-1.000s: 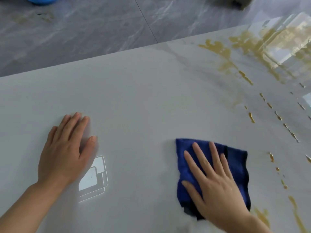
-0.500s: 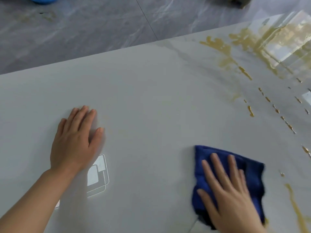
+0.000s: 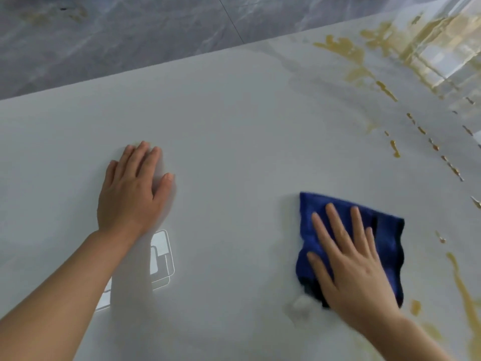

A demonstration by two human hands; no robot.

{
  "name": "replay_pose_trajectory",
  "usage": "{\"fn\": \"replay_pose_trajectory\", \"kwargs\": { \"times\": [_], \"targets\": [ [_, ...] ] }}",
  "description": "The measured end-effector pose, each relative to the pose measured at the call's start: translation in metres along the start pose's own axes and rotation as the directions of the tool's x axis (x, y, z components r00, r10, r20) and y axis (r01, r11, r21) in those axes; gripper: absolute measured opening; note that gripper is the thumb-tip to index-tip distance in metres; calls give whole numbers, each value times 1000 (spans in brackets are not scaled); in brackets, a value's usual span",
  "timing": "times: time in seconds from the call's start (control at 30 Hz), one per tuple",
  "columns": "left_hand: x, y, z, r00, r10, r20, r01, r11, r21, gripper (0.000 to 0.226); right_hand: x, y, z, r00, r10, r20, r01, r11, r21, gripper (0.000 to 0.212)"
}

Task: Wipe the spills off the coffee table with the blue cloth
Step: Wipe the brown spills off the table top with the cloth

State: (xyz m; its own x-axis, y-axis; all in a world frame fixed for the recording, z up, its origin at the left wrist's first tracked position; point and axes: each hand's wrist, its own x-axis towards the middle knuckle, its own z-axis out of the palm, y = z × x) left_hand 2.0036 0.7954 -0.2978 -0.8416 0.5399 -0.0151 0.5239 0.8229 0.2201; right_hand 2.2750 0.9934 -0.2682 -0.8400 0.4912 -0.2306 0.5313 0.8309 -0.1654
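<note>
Cloth (image 3: 385, 230) under right hand (image 3: 354, 267); left hand (image 3: 130, 188) apart.

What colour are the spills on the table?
Yellowish-brown spills, clearest in the head view, right of the blue cloth.

Right hand (image 3: 356, 267) hides much of the blue cloth (image 3: 385, 238)

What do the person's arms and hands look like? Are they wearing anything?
Both are bare. The left hand and right hand have no gloves, rings, or watch showing, and both forearms are uncovered with no sleeves in view. The nails look short and plain.
</note>
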Motion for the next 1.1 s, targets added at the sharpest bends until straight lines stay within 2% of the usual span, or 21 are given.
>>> {"fn": "replay_pose_trajectory", "kwargs": {
  "times": [0.1,0.17,0.27,0.33,0.43,0.5,0.53,0.6,0.73,1.0,1.1],
  "targets": [
    [1,1,0,1000,4,-3,-4,1000,3,63,-33,-43,13,971,-237,-6,237,971,-35,57],
    [1,2,0,1000,0,-2,0,1000,5,63,-30,-72,20,951,-307,31,307,951,-21,56],
    [0,0,0,1000,10,5,-10,1000,20,63,4,-93,20,955,-298,-2,297,952,-69,54],
    [1,-1,2,1000,13,6,-13,1000,16,63,25,-86,14,968,-251,-19,249,965,-77,52],
    [2,-3,3,1000,12,-7,-12,1000,4,63,33,-41,10,998,-64,-27,63,997,-55,57],
    [2,-2,3,1000,19,-17,-19,1000,-2,62,19,-11,8,996,80,-29,-80,997,-3,58],
    [2,-2,3,1000,19,-19,-19,1000,-2,62,7,-3,7,994,107,-18,-107,994,10,57],
    [1,-2,2,1000,21,-17,-21,1000,1,63,-21,-6,9,995,98,14,-98,995,2,59],
    [1,0,2,1000,17,-9,-17,1000,3,64,-52,-30,17,999,-22,23,24,998,-53,62],
    [1,-1,0,1000,16,3,-16,1000,-17,64,-49,-23,23,990,-103,-95,93,990,-109,59],
    [2,-1,0,1000,18,-2,-18,999,-28,53,-47,-22,24,984,-124,-125,106,985,-138,62]
  ]
}}
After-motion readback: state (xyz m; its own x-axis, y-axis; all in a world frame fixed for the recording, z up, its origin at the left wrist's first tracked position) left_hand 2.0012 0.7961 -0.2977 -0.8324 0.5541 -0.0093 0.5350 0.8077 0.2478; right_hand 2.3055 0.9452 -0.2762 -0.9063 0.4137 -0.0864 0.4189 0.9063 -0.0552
